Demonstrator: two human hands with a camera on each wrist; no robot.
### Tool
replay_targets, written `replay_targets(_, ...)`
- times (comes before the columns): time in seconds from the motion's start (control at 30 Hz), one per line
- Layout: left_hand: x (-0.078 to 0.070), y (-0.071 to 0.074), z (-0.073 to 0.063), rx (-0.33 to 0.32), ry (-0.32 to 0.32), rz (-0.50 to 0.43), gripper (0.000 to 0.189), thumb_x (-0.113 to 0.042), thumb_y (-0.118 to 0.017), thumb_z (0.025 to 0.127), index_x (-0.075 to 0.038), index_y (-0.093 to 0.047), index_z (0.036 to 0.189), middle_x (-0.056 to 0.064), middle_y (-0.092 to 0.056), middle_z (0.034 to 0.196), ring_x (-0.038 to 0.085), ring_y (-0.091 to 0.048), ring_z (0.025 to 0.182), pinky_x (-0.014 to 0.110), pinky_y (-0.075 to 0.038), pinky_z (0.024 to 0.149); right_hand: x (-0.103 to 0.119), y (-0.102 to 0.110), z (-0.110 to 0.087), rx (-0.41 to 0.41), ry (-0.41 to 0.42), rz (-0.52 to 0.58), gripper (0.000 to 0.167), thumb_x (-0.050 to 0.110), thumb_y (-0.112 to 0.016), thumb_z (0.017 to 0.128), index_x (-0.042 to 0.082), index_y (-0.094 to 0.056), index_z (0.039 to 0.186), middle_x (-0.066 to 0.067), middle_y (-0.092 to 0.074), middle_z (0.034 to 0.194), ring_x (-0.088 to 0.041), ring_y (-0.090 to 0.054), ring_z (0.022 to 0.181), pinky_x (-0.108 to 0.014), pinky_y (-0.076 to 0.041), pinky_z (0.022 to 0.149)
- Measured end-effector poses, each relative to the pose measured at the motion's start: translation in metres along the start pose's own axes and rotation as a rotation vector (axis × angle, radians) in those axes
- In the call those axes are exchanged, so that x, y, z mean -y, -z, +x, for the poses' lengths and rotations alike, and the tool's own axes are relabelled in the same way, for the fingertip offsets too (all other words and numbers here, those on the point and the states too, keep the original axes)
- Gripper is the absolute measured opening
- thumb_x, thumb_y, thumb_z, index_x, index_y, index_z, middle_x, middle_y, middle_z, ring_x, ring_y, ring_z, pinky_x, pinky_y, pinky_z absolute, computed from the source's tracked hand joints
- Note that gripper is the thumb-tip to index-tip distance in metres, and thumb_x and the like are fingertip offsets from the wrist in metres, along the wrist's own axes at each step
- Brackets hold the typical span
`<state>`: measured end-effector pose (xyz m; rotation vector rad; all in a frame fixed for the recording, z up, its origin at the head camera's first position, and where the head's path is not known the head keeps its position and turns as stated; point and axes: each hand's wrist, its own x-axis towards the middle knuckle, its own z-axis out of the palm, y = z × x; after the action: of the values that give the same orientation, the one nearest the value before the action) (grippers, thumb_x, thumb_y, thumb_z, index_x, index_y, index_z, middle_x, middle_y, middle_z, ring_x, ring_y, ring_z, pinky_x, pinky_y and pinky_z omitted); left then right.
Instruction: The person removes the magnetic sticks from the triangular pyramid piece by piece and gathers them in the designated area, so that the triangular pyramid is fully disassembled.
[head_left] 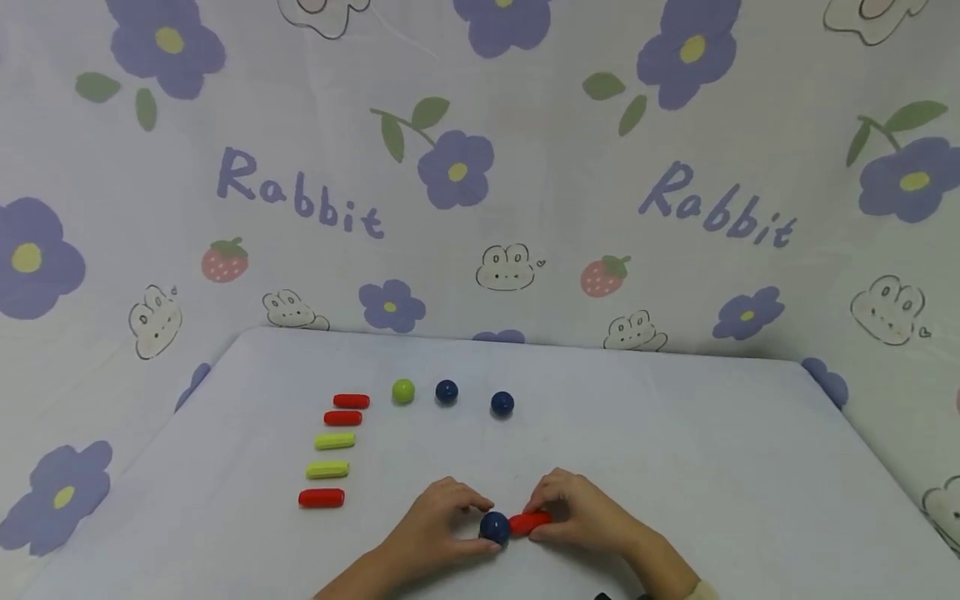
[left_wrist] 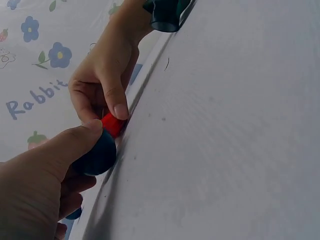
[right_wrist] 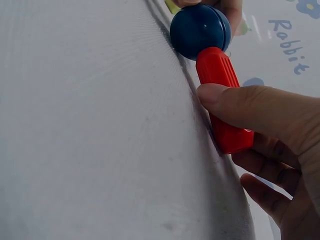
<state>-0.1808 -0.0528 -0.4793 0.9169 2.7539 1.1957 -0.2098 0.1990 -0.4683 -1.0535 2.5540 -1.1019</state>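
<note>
Near the front of the white table, my left hand [head_left: 444, 527] holds a dark blue ball [head_left: 495, 528] between thumb and fingers. My right hand [head_left: 581, 512] pinches a red ribbed rod [head_left: 530, 523], its thumb across the rod's side in the right wrist view. One end of the rod [right_wrist: 216, 65] meets the ball [right_wrist: 198, 31], so the two line up end to end. In the left wrist view the ball [left_wrist: 97, 156] covers part of the rod [left_wrist: 113, 124], and the fingers behind are partly hidden.
At the left lies a column of red rods [head_left: 322, 498] and yellow-green rods [head_left: 327, 470]. Farther back sit a green ball [head_left: 403, 391] and two dark blue balls, one left [head_left: 447, 392] and one right [head_left: 502, 404]. A patterned cloth [head_left: 525, 208] hangs behind the table [head_left: 712, 467].
</note>
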Motion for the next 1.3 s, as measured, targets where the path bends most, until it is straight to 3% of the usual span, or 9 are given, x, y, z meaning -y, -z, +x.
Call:
replay_targets(0.23,-0.003,-0.005,0.004,-0.002,0.022,-0.033,0.038,-0.044,-0.074,0.075,-0.019,-0.068,0.103,-0.012,-0.063,0.091,-0.001,-0.050,0.083,0.017,-0.044,0.074,-0.001,0.003,0.000,0.012,0.020,-0.009,0.017,0.027,-0.074,0.079,0.018,-0.071,0.092,0.011,-0.065,0.091,-0.001,-0.051,0.088,-0.024,-0.044,0.081)
replay_targets(0.47,0.002,-0.007,0.007,-0.046,0.074,-0.074,0.039,-0.044,-0.074,0.075,-0.017,-0.069,0.103,-0.010,-0.063,0.088,0.001,-0.050,0.082,0.018,-0.044,0.072,0.001,0.007,-0.001,0.018,0.013,-0.008,0.020,0.030,-0.074,0.078,0.017,-0.072,0.093,0.010,-0.065,0.090,0.000,-0.053,0.085,-0.022,-0.046,0.079)
replay_targets(0.7,0.008,-0.002,0.009,-0.135,0.212,-0.077,0.040,-0.041,-0.075,0.075,-0.015,-0.069,0.104,-0.007,-0.063,0.090,0.005,-0.052,0.083,0.020,-0.045,0.073,0.012,0.016,-0.003,0.058,-0.033,0.060,0.016,0.028,-0.074,0.079,0.020,-0.071,0.093,0.009,-0.064,0.092,-0.003,-0.053,0.088,-0.025,-0.045,0.083)
replay_targets(0.87,0.010,-0.001,0.012,-0.132,0.251,-0.095,0.042,-0.042,-0.075,0.074,-0.014,-0.069,0.104,-0.006,-0.064,0.090,0.007,-0.052,0.083,0.020,-0.044,0.072,0.016,0.017,-0.004,0.053,-0.056,0.039,0.016,0.028,-0.074,0.079,0.020,-0.071,0.093,0.010,-0.064,0.092,-0.003,-0.053,0.089,-0.026,-0.045,0.083)
replay_targets(1.0,0.012,-0.005,0.023,-0.157,0.245,-0.080,0.041,-0.041,-0.076,0.073,-0.013,-0.070,0.103,-0.006,-0.064,0.088,0.007,-0.052,0.081,0.020,-0.043,0.071,0.016,0.018,-0.005,0.030,-0.047,0.016,0.016,0.028,-0.074,0.078,0.021,-0.072,0.093,0.011,-0.064,0.091,-0.002,-0.053,0.089,-0.027,-0.046,0.083)
replay_targets(1.3,0.004,-0.036,0.071,-0.222,0.187,-0.119,0.040,-0.033,-0.077,0.074,-0.008,-0.070,0.105,0.000,-0.067,0.088,0.007,-0.051,0.076,0.018,-0.043,0.067,0.019,0.033,-0.012,-0.052,-0.053,-0.014,0.016,0.028,-0.073,0.080,0.022,-0.072,0.094,0.011,-0.065,0.091,-0.006,-0.054,0.089,-0.031,-0.046,0.083)
